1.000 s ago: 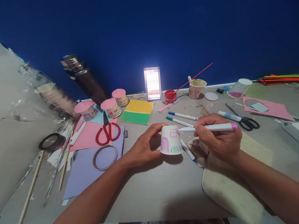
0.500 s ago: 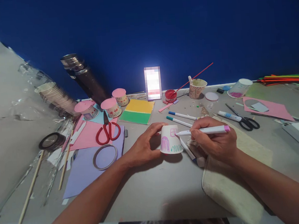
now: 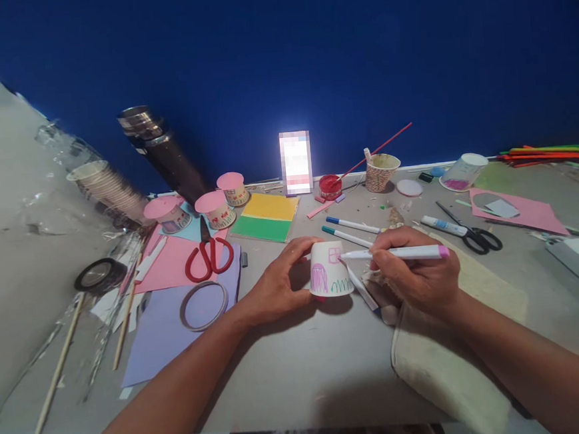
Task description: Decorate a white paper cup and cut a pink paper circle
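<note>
A small white paper cup (image 3: 328,271) stands upside down on the grey table (image 3: 301,370). It bears a pink door, a pink window and green grass lines. My left hand (image 3: 277,285) is wrapped round its left side and holds it. My right hand (image 3: 417,277) grips a white marker with a pink cap (image 3: 403,253). The marker's tip touches the cup's upper right, at the pink window.
Red scissors (image 3: 207,257), a tape ring (image 3: 203,305) and pink and purple paper lie to the left. Three pink-topped cups (image 3: 216,209), a flask (image 3: 161,153), a lit phone (image 3: 296,162) and a red paint pot (image 3: 330,186) stand behind. Black scissors (image 3: 474,236) and markers lie right. A cloth pouch (image 3: 446,365) lies under my right forearm.
My right hand and marker have shifted slightly left, bringing the tip onto the cup's window drawing. The cup has turned a little in my left hand.
</note>
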Available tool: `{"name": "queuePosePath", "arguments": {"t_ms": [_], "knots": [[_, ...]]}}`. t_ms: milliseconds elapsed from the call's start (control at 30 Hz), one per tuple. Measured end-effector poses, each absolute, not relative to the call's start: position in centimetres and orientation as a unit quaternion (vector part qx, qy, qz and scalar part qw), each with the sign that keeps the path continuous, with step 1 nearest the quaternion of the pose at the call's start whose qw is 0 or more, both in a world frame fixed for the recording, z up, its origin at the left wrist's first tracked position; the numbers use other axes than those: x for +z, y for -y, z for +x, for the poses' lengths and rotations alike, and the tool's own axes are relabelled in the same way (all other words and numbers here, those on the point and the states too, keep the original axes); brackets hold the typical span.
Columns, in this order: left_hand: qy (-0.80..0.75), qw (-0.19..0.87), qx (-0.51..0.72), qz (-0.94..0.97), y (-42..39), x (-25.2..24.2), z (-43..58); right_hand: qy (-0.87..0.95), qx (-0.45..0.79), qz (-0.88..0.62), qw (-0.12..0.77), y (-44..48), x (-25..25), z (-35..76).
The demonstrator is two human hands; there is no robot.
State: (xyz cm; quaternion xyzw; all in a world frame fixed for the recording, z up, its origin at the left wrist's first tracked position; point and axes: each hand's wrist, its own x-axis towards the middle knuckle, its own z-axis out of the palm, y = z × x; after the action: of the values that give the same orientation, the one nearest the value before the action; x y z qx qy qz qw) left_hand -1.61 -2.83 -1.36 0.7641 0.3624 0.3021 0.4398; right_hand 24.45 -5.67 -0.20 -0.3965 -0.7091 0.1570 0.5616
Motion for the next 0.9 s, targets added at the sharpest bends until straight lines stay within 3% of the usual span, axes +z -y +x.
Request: {"name": "queuePosePath", "arguments": {"t_ms": [133,300,500,600,700,900], "knots": [[-0.389,0.454,0.330,0.731,2.9,-1.7,-1.6,0.683,0.169,-0.415,0.577,5.4,-0.8,24.6],[-0.393,0.471,0.367,0.700,2.8,-2.2,-1.6,0.731,0.108,-0.427,0.521,4.8,-0.5,24.3],[-0.377,0.346,0.343,0.788,3.1,-1.8,-1.5,0.804,0.118,-0.393,0.430,3.9,-1.0,24.6],[-0.376,0.336,0.346,0.791,3.3,-1.7,-1.4,0.816,0.121,-0.373,0.426,3.6,-1.4,24.9],[-0.427,0.381,0.373,0.730,3.2,-1.9,-1.4,0.785,0.098,-0.394,0.467,3.5,-1.5,25.0],[-0.422,0.580,0.442,0.538,3.2,-2.3,-0.6,0.726,0.061,-0.459,0.508,3.8,-1.8,24.2]]}}
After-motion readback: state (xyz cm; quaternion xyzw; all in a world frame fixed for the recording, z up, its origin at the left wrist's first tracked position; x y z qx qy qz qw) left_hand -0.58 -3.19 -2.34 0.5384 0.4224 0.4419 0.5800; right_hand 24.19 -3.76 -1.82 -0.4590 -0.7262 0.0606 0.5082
